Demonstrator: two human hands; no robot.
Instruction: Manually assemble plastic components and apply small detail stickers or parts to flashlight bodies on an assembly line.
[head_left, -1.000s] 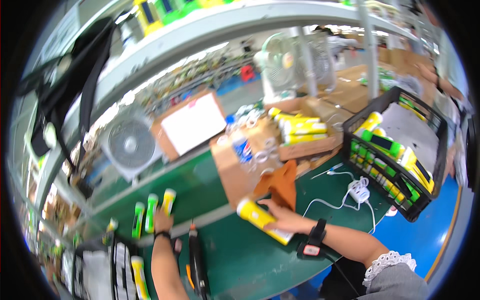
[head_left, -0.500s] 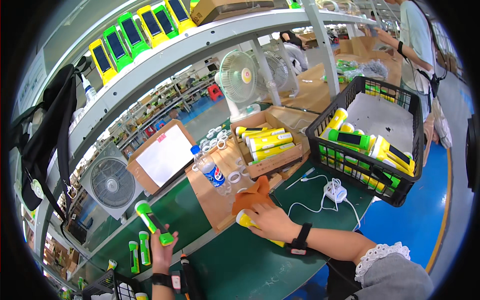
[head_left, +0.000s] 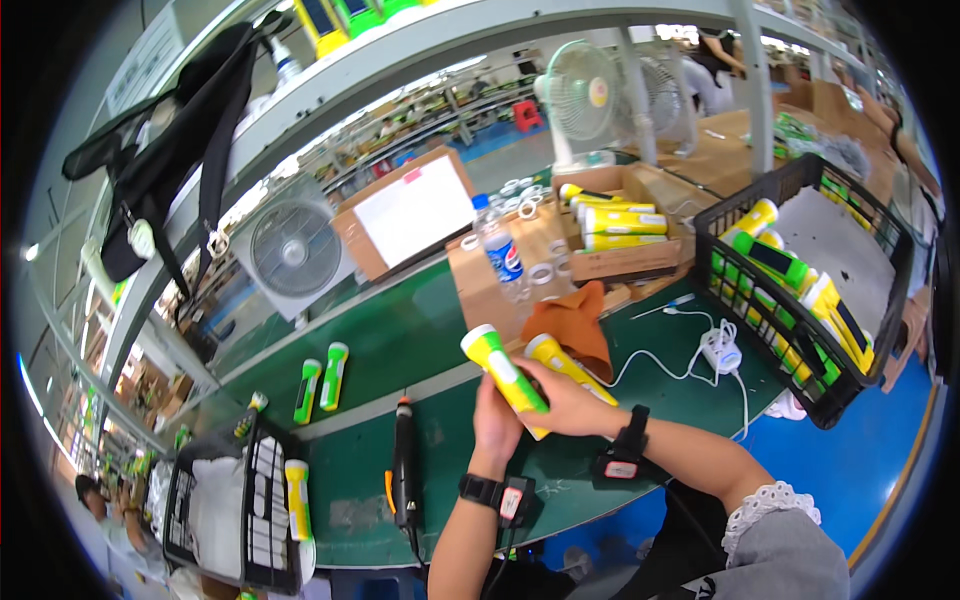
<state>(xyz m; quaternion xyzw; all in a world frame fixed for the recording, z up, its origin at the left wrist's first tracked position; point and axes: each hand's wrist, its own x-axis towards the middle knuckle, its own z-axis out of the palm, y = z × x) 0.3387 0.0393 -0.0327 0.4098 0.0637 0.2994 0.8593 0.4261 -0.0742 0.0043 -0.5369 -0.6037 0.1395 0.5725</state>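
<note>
A green flashlight (head_left: 503, 372) with a white-rimmed head is tilted over the near middle of the table. My left hand (head_left: 493, 425) is closed round its body from the left. From the right, my right hand (head_left: 572, 405) closes on its lower part; some fingertips are hidden. Just beyond the right hand lies a yellow flashlight (head_left: 562, 362), partly covered by that hand. It rests beside a crumpled orange cloth (head_left: 580, 320). A black and orange electric screwdriver (head_left: 404, 465) lies left of my left hand.
Two green flashlights (head_left: 334, 376) and a yellow one (head_left: 298, 500) lie to the left by a black crate (head_left: 255, 500). A bottle (head_left: 503, 258), an open carton (head_left: 630, 264) of flashlights and a white cable (head_left: 640, 352) are beyond. A full black crate (head_left: 800, 385) stands right.
My left hand has brought the green flashlight rightward to the middle. My right hand has let go of the yellow flashlight by the cloth and joined the left. The view has turned left.
</note>
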